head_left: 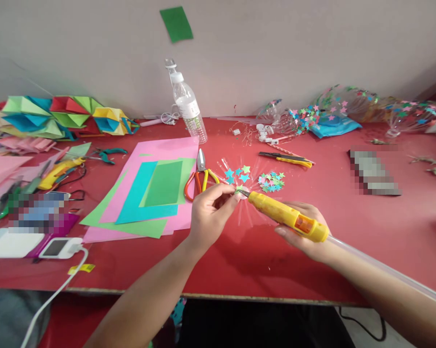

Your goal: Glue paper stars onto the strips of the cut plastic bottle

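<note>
My right hand (305, 232) is wrapped round a yellow glue gun (286, 216) with its metal tip pointing left. My left hand (210, 212) pinches a small green paper star (239, 189) right at the tip of the gun. Both hands hover over a clear plastic piece (236, 176) with a few blue and green stars stuck on it. A little heap of loose coloured paper stars (271, 181) lies just beyond the gun on the red table (239, 261).
Orange-handled scissors (200, 180), a yellow utility knife (285, 157), stacked coloured paper sheets (149, 193), a plastic water bottle (188, 106), folded paper shapes (62, 116) at far left, star-covered clear plastic (348, 104) at the back right, and a phone with a charger cable (58, 247) at near left.
</note>
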Tool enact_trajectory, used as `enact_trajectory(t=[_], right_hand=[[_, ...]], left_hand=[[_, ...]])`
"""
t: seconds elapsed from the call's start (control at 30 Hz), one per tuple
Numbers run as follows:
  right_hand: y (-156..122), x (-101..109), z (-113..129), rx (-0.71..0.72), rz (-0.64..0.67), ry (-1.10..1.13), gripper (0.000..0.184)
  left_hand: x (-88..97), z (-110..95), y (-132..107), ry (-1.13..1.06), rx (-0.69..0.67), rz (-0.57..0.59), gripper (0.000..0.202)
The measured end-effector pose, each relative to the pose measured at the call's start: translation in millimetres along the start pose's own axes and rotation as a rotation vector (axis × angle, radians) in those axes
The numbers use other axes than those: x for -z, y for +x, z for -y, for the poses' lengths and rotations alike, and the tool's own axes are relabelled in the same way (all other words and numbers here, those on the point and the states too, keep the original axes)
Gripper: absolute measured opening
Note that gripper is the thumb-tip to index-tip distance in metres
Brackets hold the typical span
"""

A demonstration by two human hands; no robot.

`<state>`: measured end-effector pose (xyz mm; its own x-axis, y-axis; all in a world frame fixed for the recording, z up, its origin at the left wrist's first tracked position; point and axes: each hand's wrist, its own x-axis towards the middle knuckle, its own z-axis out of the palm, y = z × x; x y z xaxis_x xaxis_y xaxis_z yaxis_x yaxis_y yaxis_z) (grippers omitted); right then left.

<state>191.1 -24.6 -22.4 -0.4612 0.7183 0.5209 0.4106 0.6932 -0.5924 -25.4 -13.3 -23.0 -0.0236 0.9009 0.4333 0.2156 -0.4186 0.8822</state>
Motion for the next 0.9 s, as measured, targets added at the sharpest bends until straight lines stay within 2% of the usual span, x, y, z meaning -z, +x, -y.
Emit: enact_trajectory(t=[0.4,0.63,0.77,0.9], right_hand=[[1.5,1.5,2.1,-0.018,0.014,0.01,0.028],[1.3,2.8,2.3,-0.02,0.037,0.01,0.023],[1.7,3.6,3.5,-0.003,0.036,-0.019,0.026],[3.7,6.6,6.2,-0.006,0.019,-0.106,0.031]], left_hand=[[0.6,-0.1,0.7,0.014,0.019,0.009,0.012],[0.3,3.2,-0.7,0.036,-0.024,0.007,0.008],[2.4,1.5,0.1,0.19,-0.177,-0.012,0.007],[8.9,-3.0,1.0,0.333,-0.488,0.027,0.011]])
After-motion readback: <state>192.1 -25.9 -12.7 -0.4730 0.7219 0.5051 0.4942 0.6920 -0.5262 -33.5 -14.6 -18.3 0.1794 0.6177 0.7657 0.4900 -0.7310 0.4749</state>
